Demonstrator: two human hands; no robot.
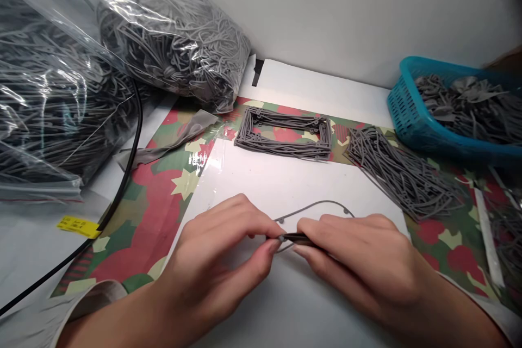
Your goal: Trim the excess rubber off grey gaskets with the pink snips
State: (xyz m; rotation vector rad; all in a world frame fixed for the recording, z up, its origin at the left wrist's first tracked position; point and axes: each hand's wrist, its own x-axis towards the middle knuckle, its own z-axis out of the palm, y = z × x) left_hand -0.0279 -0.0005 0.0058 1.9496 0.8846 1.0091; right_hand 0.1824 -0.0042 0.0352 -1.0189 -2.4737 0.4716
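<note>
My left hand (232, 250) pinches a small part of a thin grey rubber strip (326, 202) between thumb and forefinger. Beside it, my right hand (354, 261) is closed on a dark tool with narrow tips (297, 237), which meet the strip at my left fingertips; most of the tool is hidden by the fingers. The strip loops up and over behind both hands, with small round tabs along it. Under the hands lies a white sheet (293, 185). Past the sheet, a stack of grey rectangular frames (281, 148) rests on the patterned mat.
Clear bags of grey strips (179, 38) fill the upper left. A black cable (132, 157) with a yellow label runs down the left side. At right are a loose pile of grey strips (403, 174) and a blue basket (411, 103) holding more.
</note>
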